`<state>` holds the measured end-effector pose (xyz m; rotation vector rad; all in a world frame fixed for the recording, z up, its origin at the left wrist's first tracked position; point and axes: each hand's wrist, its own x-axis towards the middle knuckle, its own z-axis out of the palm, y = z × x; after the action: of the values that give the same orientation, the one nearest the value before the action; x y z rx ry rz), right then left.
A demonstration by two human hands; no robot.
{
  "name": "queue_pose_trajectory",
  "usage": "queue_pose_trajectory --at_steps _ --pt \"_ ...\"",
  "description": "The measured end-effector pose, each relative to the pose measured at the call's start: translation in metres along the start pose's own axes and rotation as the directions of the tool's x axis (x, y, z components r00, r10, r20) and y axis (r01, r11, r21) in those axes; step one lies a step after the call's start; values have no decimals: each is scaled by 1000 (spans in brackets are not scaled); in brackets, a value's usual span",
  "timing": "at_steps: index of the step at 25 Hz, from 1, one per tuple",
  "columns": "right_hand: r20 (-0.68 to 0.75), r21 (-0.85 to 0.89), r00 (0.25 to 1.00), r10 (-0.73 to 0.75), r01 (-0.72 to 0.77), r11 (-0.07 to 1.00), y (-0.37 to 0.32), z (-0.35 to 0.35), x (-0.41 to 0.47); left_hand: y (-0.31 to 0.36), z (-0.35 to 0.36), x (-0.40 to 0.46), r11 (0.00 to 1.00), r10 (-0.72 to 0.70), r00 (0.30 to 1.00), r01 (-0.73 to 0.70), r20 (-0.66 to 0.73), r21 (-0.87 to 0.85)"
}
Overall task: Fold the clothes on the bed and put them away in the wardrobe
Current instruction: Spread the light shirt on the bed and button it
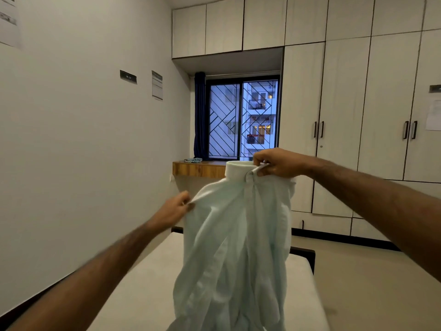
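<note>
Now | both hands' fingers pinch shirt (236, 247) | hanging above bed (148, 283) edge

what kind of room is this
Most likely a bedroom, perhaps in a flat or hostel. A bed with a bare mattress stands along the wall, a full-height wardrobe with closed doors fills the right side, and a barred window looks onto another apartment block.
</note>
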<state>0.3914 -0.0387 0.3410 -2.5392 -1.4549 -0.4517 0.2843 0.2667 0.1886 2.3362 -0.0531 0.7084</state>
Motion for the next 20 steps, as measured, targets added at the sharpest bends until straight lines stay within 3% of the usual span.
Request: queue_pose_trajectory --at_steps 2,4,6,7,9,10,12,14,15,16,17,18,19,20 --pt "-69 -155 995 67 -77 985 9 -10 2 23 -19 9 994 -24 993 10 -118 -110" --pt "-203 -414 977 60 -141 899 12 -20 8 51 -38 18 994 53 981 -69 -186 -82" --pt "-368 -716 926 -82 -226 661 10 -30 19 71 -58 25 956 234 963 -204 -133 211" --pt "-409 -801 904 -123 -291 523 7 -40 23 75 -69 29 867 311 947 -251 -75 430" --pt "-530 -813 828 -185 -433 389 0 -64 27 78 -91 35 669 406 911 -237 -78 705" --pt "-585 -784 788 -190 -489 382 -1 -74 28 79 -99 35 671 423 894 -199 -148 715" --pt "-663 -687 739 -118 -539 488 -5 -85 27 82 -108 37 829 364 861 -125 -355 544" --pt "-701 -614 710 -66 -554 563 -6 -83 27 87 -114 40 986 155 867 -106 -474 129" --pt "-690 -630 722 -60 -557 541 -6 -78 27 91 -116 38 991 57 885 -106 -462 -80" --pt "-653 -682 753 -80 -539 495 -5 -72 27 93 -115 33 983 41 896 -115 -442 -143" --pt "-624 -738 770 -135 -524 425 -4 -70 26 92 -114 26 989 123 896 -147 -427 -24" --pt "-603 -773 777 -182 -512 374 -3 -70 24 87 -114 22 945 281 884 -188 -374 266" --pt "-597 -782 775 -207 -504 367 -1 -72 22 79 -114 18 795 404 877 -196 -260 575" --pt "-579 -782 787 -211 -464 416 1 -73 20 72 -114 15 642 448 879 -189 -163 743"
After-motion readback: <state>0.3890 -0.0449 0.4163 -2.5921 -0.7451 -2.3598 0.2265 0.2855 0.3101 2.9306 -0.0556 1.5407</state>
